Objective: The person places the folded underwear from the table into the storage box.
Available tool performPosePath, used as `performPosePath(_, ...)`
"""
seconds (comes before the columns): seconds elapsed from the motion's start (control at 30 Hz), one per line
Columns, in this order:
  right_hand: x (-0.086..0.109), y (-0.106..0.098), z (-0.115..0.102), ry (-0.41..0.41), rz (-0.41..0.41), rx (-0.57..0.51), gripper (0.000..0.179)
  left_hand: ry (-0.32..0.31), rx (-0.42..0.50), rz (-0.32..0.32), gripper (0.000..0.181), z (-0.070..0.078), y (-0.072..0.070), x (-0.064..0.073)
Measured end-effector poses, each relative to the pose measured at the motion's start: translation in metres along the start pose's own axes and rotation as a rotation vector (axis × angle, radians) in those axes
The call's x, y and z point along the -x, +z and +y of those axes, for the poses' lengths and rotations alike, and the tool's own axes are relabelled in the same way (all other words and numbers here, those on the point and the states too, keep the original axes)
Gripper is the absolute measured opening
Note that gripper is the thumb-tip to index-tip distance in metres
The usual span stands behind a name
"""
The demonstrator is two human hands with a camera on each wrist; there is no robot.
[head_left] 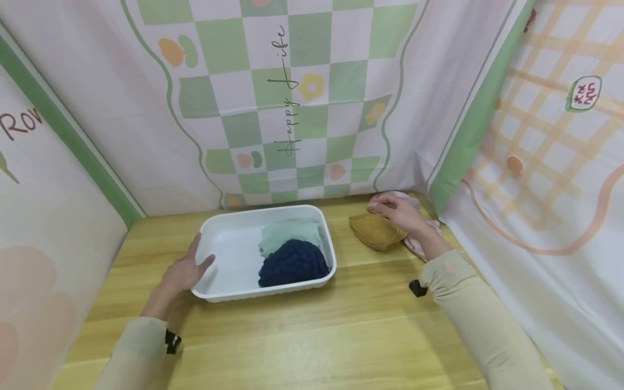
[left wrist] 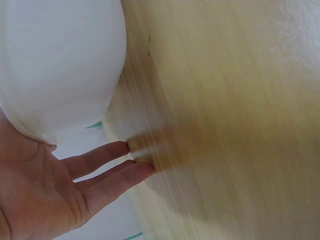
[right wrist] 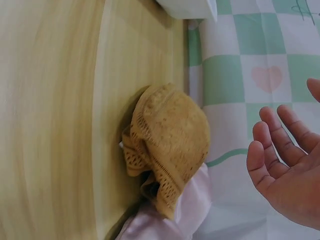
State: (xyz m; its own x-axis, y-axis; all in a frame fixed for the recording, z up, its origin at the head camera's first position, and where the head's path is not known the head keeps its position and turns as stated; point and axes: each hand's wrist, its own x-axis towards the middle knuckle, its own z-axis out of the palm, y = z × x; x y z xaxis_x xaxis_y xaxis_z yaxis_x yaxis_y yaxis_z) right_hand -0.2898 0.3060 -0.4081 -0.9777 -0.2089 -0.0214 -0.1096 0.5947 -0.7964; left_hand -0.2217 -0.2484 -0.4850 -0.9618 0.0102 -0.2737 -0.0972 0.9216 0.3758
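My left hand (head_left: 182,271) rests at the left rim of a white plastic tray (head_left: 226,295), thumb over the rim and straight fingers (left wrist: 107,187) outside, pointing down to the table. Inside the tray, a navy lace bra (head_left: 294,264), folded into a dome, lies partly over a folded mint-green cloth (head_left: 292,232). My right hand (head_left: 402,214) hovers by a folded mustard lace bra (head_left: 372,230); in the right wrist view its loosely bent fingers are apart from it and hold nothing. A pale pink satin garment (right wrist: 192,205) lies behind and beside the mustard bra, partly hidden.
The wooden table (head_left: 292,341) meets a green-and-white checked curtain (head_left: 302,97) at its back edge. Fabric also hangs close on the left (head_left: 53,216) and right (head_left: 526,227). The tray's left part shows bare white bottom (head_left: 236,254).
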Motion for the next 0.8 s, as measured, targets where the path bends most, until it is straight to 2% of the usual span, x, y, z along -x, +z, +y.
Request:
performPosePath(0.23, -0.002, -0.005, 0.014, -0.005, 0.024, 0.079, 0.05, 0.002, 0.0, 0.005, 0.091, 0.0, 0.0, -0.001)
performPosePath(0.47, -0.003, -0.006, 0.025, 0.066, 0.042, 0.142, 0.061, 0.004, 0.005, 0.003, 0.09, 0.001, -0.001, 0.0)
performPosePath(0.8, -0.001, -0.003, 0.036, 0.029, 0.066, 0.316, 0.046, -0.013, 0.01, -0.011, 0.093, 0.001, -0.001, 0.001)
